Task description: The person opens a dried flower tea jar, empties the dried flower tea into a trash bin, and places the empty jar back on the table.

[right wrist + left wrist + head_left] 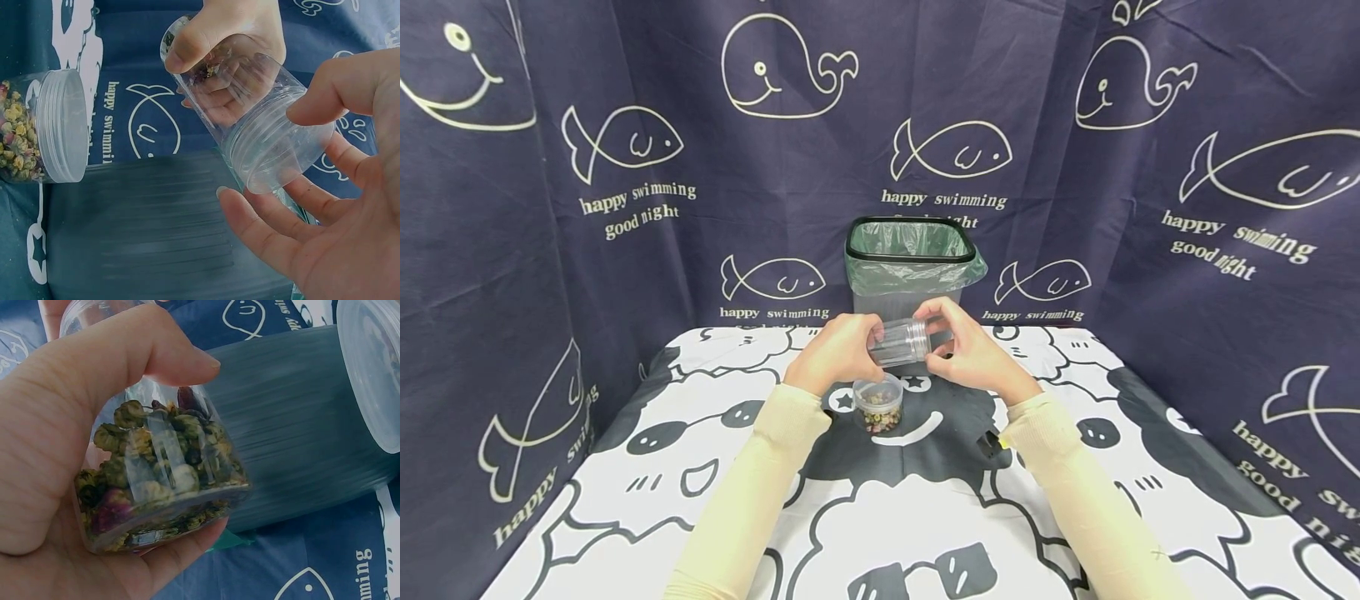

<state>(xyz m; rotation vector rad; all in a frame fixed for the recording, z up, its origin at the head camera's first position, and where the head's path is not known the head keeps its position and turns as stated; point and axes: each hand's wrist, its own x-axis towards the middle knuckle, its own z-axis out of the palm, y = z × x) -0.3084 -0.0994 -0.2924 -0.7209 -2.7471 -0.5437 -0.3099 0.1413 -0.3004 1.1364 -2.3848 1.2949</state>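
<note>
My left hand (838, 352) grips a clear plastic jar (897, 343) round its base end. The jar is tilted onto its side, with dried flower buds (169, 456) gathered near its base. My right hand (966, 350) is at the jar's other end, its thumb on the clear lid (284, 150) and its fingers curved round the lid's far side. Beneath the left hand stands a second clear jar (877, 404) with a translucent lid, holding yellow and reddish dried buds.
Behind the hands stands a bin (910, 296) with a black rim and a green liner bag. A small black object (990, 443) is by the right wrist. A patterned cloth (917, 517) covers the table, and dark printed curtains (820, 167) hang around it.
</note>
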